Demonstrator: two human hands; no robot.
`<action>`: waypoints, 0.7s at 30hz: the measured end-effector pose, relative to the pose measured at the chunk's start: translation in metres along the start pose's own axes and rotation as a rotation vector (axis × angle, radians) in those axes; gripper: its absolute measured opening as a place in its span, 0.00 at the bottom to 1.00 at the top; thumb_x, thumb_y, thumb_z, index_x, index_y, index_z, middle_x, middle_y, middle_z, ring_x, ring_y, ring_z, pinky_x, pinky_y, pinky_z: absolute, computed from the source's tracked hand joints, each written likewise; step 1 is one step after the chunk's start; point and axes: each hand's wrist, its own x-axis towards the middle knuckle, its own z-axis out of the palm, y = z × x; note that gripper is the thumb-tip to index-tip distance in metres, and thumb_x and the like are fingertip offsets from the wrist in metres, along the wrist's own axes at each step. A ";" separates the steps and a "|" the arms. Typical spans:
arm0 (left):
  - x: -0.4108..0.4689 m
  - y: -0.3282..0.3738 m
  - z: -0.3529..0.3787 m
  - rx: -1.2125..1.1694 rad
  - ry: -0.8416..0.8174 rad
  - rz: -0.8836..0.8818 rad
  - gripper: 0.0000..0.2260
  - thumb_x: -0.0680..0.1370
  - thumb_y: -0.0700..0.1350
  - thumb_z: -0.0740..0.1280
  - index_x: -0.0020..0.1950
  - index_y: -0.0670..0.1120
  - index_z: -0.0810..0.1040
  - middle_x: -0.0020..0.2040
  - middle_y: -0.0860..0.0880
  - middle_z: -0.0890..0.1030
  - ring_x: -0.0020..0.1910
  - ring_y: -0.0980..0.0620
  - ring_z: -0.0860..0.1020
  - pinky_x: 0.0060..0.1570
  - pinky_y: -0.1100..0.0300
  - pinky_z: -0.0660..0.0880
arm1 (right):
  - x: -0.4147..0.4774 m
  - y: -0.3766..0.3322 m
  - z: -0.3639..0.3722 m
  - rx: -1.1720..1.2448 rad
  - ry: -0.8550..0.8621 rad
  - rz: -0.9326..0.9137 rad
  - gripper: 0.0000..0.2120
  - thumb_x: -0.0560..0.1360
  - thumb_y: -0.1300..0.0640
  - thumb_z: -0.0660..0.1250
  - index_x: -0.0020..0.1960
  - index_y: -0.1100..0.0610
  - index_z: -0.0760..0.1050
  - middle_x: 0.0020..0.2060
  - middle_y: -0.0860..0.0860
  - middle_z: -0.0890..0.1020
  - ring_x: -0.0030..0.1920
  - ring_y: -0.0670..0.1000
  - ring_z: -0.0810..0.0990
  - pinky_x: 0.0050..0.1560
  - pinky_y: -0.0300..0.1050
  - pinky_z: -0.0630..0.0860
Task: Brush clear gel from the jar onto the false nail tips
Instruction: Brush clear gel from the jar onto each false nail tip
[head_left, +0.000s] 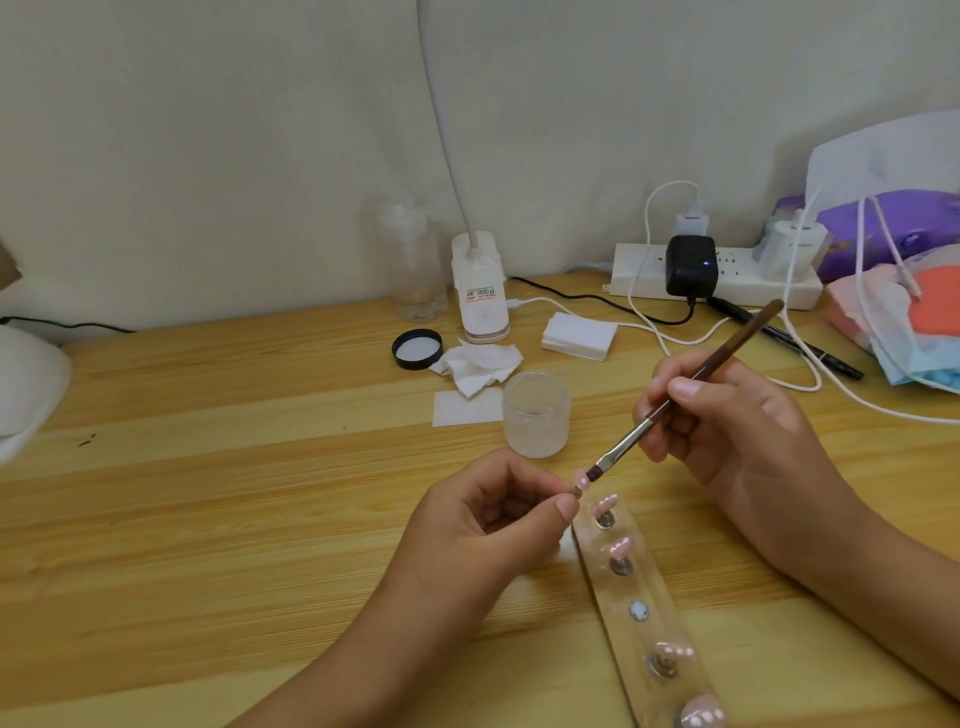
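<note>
Where brush meets nail: the bristles (594, 472) of the brush (737, 341) are laid against a pink false nail tip (581, 478), which is raised above the tabletop (208, 493) just in front of the jar (536, 415).
Left hand (483, 525): closed in a pinch; the small stud under the nail tip is held between thumb and forefinger, and the other fingers are curled in.
Right hand (727, 415): wrapped around the brush as a pen is held; the brown handle is gripped low, near the metal collar, and is tilted up and to the right.
Jar: frosted, uncapped and stood upright on the tabletop; its contents cannot be made out.
Lid (416, 349): black, laid inside-up behind and left of the jar, touching a crumpled tissue (480, 364).
Holder strip (608, 597): laid flat below the hands. Four pink nail tips are mounted on studs, with one bare stud (639, 610) between the second and third.
Wipes: a white stack (578, 335) is placed behind the jar, and a single flat square (465, 408) is laid just left of it.
Back edge: a clear bottle (415, 260), a white lamp base (480, 291), a power strip (644, 270) with a black adapter (691, 265) plugged in, and a black pen (810, 348) are noted.
Far right: a blue face mask (909, 343) is piled on pink and purple packs.
</note>
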 end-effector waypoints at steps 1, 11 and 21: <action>0.000 0.000 0.000 -0.008 -0.001 -0.001 0.01 0.70 0.45 0.71 0.39 0.51 0.83 0.33 0.55 0.81 0.33 0.60 0.76 0.36 0.70 0.72 | -0.001 0.000 0.001 -0.014 -0.007 -0.002 0.10 0.73 0.59 0.63 0.40 0.50 0.81 0.34 0.53 0.80 0.34 0.48 0.79 0.36 0.38 0.77; 0.001 -0.001 -0.001 -0.025 0.001 0.010 0.03 0.72 0.45 0.71 0.39 0.52 0.82 0.35 0.54 0.80 0.34 0.58 0.77 0.38 0.68 0.73 | -0.002 0.004 0.003 -0.164 0.082 -0.090 0.09 0.74 0.57 0.64 0.44 0.46 0.82 0.36 0.53 0.82 0.37 0.49 0.81 0.41 0.39 0.79; 0.001 0.000 0.000 0.004 0.027 0.024 0.03 0.70 0.46 0.71 0.41 0.54 0.83 0.35 0.58 0.81 0.35 0.62 0.77 0.38 0.71 0.72 | 0.004 0.003 -0.007 0.001 0.008 -0.018 0.10 0.75 0.59 0.64 0.48 0.51 0.83 0.39 0.51 0.82 0.43 0.48 0.81 0.44 0.39 0.78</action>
